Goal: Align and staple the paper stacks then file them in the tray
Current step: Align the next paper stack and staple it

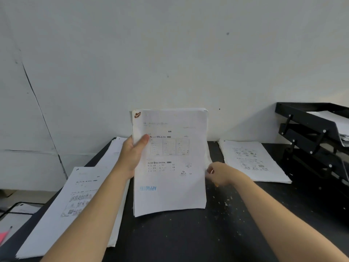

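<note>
The aligning step is in hand: the left hand (132,157) pinches the upright white printed paper stack (170,161) standing on the black speckled desk (188,233), while the right hand (221,173) at three o'clock seems loosely curled against its edge, so tapping square comes next.

White paper stack (170,161), blue stamp (148,188), brown corner mark (137,114); beneath it black speckled table (217,233); right of it black tray (313,137).

The held paper stack (170,159) hides the left hand (132,156) fingers and the bench (188,233) behind it. The tray (311,129) and left pile (75,205) are cut off by the picture's edges. Print is too blurred to read.
</note>
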Available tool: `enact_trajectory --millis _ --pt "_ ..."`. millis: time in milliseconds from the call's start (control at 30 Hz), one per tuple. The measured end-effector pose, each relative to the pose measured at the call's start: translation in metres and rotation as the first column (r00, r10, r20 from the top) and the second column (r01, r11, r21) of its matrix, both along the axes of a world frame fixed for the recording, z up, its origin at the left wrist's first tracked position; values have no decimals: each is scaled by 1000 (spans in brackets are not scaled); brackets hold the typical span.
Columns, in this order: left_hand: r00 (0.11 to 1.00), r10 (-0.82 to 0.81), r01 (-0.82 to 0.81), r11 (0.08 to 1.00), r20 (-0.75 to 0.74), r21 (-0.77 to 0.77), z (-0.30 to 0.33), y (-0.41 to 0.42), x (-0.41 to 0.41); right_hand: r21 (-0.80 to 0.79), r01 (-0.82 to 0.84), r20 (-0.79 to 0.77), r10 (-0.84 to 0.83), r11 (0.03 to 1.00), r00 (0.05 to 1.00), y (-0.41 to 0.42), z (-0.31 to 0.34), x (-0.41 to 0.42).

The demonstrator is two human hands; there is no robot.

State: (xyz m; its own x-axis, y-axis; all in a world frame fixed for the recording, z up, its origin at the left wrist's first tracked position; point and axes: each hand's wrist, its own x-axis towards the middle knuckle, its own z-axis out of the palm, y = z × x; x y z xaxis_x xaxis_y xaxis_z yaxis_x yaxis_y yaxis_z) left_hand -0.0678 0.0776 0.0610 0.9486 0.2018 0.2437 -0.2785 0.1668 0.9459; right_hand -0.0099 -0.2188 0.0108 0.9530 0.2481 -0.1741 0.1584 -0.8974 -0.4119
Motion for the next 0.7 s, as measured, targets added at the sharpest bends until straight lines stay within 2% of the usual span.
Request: enact_trajectory --millis 67,167,267,367,433,500,600,700 --pt "1000 -3 3 1000 -9 1 1 -4 -1 243 138 57 -156 960 986 -7 21 9" --pt "1000 -8 8 1000 -16 -1 1 -10 -1 646 252 88 -398 720 913 -14 73 22" --pt "1000 -6 6 1000 -21 19 2 -17 -1 867 130 170 -532 481 830 -14 141 10" --pt "999 -33 34 999 -24 33 5 -26 -4 930 -103 276 -485 353 830 4 197 -15" --pt "999 -47 48 998 -19 30 8 -31 -5 917 -213 340 -385 337 858 29 219 -27" --pt "998 -58 59 998 -16 33 10 -36 -8 890 -267 375 -259 371 890 59 229 -37" --pt "997 -81 81 994 -8 70 13 -40 -10 822 -311 426 -153 477 892 98 225 -43" --pt "996 -89 88 993 9 80 15 -44 -13 734 -328 512 -168 594 842 123 217 -48"
